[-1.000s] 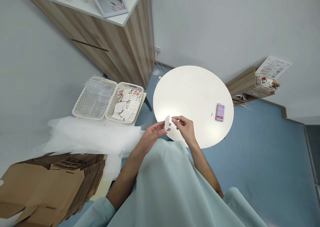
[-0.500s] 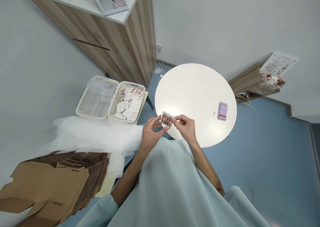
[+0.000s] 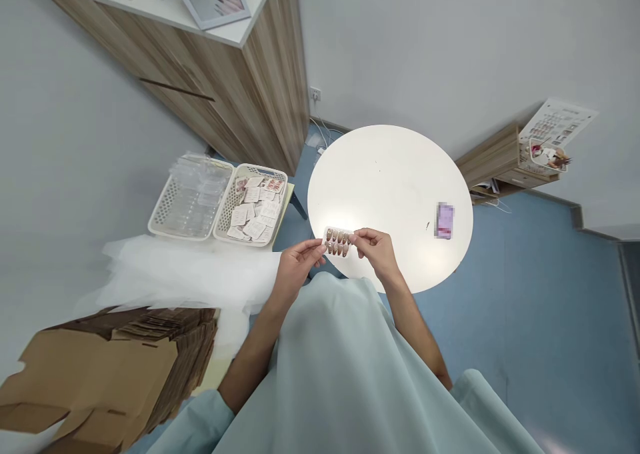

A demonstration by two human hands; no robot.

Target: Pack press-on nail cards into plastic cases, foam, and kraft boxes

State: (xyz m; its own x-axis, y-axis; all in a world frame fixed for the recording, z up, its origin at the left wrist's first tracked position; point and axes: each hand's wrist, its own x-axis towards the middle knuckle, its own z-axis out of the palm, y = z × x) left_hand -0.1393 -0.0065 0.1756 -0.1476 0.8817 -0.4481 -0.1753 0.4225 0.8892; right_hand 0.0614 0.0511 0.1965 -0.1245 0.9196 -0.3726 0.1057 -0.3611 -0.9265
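Between my two hands is a small pale tray of press-on nails point(image 3: 338, 242), with two rows of brown, glossy nails facing up. My left hand point(image 3: 296, 267) pinches its left edge between thumb and fingers. At the right edge, my right hand point(image 3: 376, 249) grips the tray the same way. The tray is held above the near left edge of a round white table point(image 3: 390, 181), close to my light green garment point(image 3: 345, 347).
Left of the table stand two white baskets, one with clear plastic cases point(image 3: 193, 197), one with printed packets point(image 3: 255, 207). Nearer are white foam sheets point(image 3: 200, 267) and stacked flat cardboard boxes point(image 3: 110, 367). A blurred purple item point(image 3: 444, 221) lies on the table's right; a wooden cabinet point(image 3: 240, 94) stands behind.
The tray has turned to lie straighter, its nails now more plainly seen. My left hand has shifted from the tray's lower side to its left edge, and both hands sit slightly farther apart.
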